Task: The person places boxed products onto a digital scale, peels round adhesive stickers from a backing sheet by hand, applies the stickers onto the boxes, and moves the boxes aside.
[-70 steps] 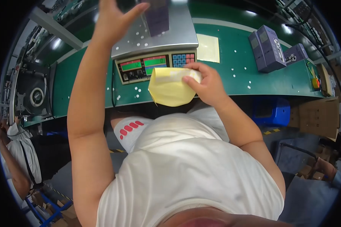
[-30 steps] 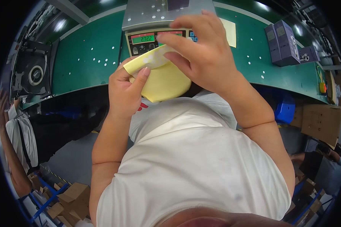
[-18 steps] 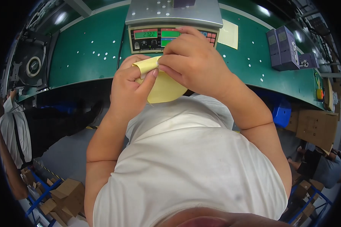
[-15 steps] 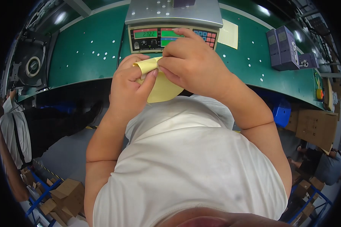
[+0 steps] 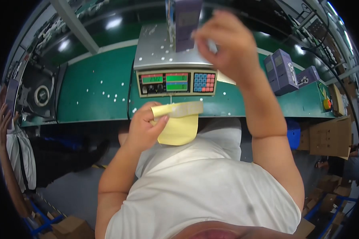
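My left hand (image 5: 141,125) grips a yellow sheet (image 5: 178,129) of backing paper by its left end, thumb on top. The sheet's upper edge is folded over into a pale strip, and the rest hangs in front of my shirt. Raised over the scale's right side, my right hand (image 5: 229,44) is blurred, with its fingers curled together. Its fingertips are at the side of an upright purple box (image 5: 186,26), which stands on the scale's metal plate (image 5: 151,55). Something small and pale seems to be at the fingertips, too smeared to name.
The scale's display panel (image 5: 176,82) faces me on the green table (image 5: 79,99). Small white dots lie scattered on table and plate. Purple boxes (image 5: 281,71) and a yellow tape measure (image 5: 327,103) are at right. A black device (image 5: 42,95) sits left, near another person's hand (image 5: 4,117).
My right hand has left the yellow sheet and moved up and forward to the purple box. My left hand keeps hold of the sheet. The view has tilted up, showing more of the box.
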A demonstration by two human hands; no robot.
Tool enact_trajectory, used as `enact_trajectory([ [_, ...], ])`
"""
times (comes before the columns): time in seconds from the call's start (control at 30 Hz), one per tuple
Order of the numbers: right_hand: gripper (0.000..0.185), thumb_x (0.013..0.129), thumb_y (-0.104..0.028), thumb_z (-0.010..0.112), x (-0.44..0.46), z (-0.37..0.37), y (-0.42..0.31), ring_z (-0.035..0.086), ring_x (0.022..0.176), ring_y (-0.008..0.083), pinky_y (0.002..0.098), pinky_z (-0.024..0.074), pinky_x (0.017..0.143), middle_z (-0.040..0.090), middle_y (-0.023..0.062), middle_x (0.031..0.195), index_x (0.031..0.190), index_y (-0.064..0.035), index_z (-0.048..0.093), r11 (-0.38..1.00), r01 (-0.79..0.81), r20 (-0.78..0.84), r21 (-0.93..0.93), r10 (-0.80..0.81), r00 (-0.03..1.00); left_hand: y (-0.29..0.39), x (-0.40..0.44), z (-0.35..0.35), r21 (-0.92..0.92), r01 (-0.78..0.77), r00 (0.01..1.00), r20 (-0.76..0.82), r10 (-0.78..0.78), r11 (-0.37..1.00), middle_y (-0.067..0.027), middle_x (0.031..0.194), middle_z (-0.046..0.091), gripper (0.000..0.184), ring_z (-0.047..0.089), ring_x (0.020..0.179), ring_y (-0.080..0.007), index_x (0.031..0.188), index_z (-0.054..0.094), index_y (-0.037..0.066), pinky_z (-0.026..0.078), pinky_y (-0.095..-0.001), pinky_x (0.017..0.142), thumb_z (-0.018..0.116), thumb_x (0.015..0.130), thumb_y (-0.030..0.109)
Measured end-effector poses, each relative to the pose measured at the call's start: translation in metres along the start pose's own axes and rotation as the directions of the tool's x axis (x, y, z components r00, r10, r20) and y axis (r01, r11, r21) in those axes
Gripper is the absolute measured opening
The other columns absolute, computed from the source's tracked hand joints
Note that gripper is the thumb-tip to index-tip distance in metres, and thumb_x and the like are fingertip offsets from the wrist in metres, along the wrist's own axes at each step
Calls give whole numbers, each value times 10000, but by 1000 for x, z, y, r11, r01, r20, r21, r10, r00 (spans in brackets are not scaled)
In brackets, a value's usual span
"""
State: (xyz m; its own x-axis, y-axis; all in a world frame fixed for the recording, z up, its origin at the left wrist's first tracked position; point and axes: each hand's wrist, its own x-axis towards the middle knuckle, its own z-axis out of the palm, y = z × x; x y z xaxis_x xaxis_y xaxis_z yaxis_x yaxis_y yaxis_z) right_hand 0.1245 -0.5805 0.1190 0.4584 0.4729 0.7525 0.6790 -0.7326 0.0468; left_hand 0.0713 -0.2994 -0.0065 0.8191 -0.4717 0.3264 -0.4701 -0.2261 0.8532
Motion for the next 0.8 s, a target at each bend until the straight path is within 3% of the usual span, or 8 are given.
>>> enact_trajectory([
  [0.03, 372, 761, -125, 843, 15, -9, 18, 673, 1068, 269, 465, 465, 1118, 713, 96, 1128, 1116, -92, 738, 996, 20, -36, -86, -24, 999, -6, 1, 5, -89, 54, 997, 60, -49, 995, -120, 956, 679, 170, 666, 873, -258, 1051, 756, 13, 522, -339, 777, 696, 895, 37],
  [0.2, 217, 840, -203, 678, 108, -22, 67, 683, 901, 391, 454, 550, 842, 695, 188, 889, 903, -23, 781, 958, -5, 233, -286, 74, 970, -38, 11, 30, -156, 43, 984, 176, -15, 987, -92, 933, 668, 174, 657, 852, -212, 1073, 762, 22, 514, -317, 746, 680, 922, 49],
  [0.43, 230, 848, -239, 672, 131, -12, 102, 690, 908, 391, 463, 550, 811, 722, 190, 957, 870, -34, 775, 955, 193, 595, -227, -21, 803, -77, 12, 55, -299, 211, 952, 277, -127, 931, -63, 921, 644, 179, 652, 848, -187, 1090, 765, 27, 516, -310, 738, 679, 937, 59],
  [0.6, 233, 867, -249, 675, 68, 7, 119, 694, 914, 386, 464, 551, 788, 729, 182, 1020, 881, -41, 778, 967, 17, 166, 254, -61, 984, -82, 11, 54, -354, 261, 942, 299, -155, 898, -70, 956, 656, 178, 656, 866, -188, 1093, 762, 21, 523, -307, 756, 681, 941, 65],
  [0.63, 309, 845, -229, 737, 48, 27, 124, 661, 1033, 358, 452, 515, 903, 690, 181, 1142, 1095, -60, 670, 916, -150, 91, 373, 124, 988, -81, 12, 50, -324, 248, 945, 287, -155, 913, -71, 963, 661, 175, 658, 875, -187, 1089, 761, 16, 525, -305, 764, 684, 940, 68],
  [0.7, 833, 801, -187, 861, 6, 66, 135, 597, 1272, 300, 430, 442, 1135, 613, 178, 1386, 1523, -98, 455, 696, -388, -5, 604, 490, 872, -81, 13, 51, -266, 207, 955, 265, -135, 942, -73, 979, 671, 170, 661, 892, -185, 1081, 758, 7, 527, -302, 778, 690, 939, 73],
  [0.77, 1171, 795, -268, 887, -15, 113, 141, 495, 1394, 323, 415, 422, 1145, 478, 224, 1533, 1648, -84, 105, 624, -520, 318, 584, 414, 853, -91, 9, 50, -270, 224, 951, 272, -149, 936, -69, 982, 673, 165, 661, 900, -178, 1071, 754, -4, 524, -299, 782, 693, 938, 73],
  [0.8, 1184, 768, -302, 899, -16, 117, 126, 499, 1384, 347, 421, 410, 1153, 485, 234, 1519, 1642, -84, 131, 634, -502, 277, 588, 425, 862, -95, 9, 52, -271, 255, 948, 261, -184, 928, -66, 986, 675, 162, 662, 907, -171, 1062, 750, -16, 522, -295, 786, 697, 937, 72],
])
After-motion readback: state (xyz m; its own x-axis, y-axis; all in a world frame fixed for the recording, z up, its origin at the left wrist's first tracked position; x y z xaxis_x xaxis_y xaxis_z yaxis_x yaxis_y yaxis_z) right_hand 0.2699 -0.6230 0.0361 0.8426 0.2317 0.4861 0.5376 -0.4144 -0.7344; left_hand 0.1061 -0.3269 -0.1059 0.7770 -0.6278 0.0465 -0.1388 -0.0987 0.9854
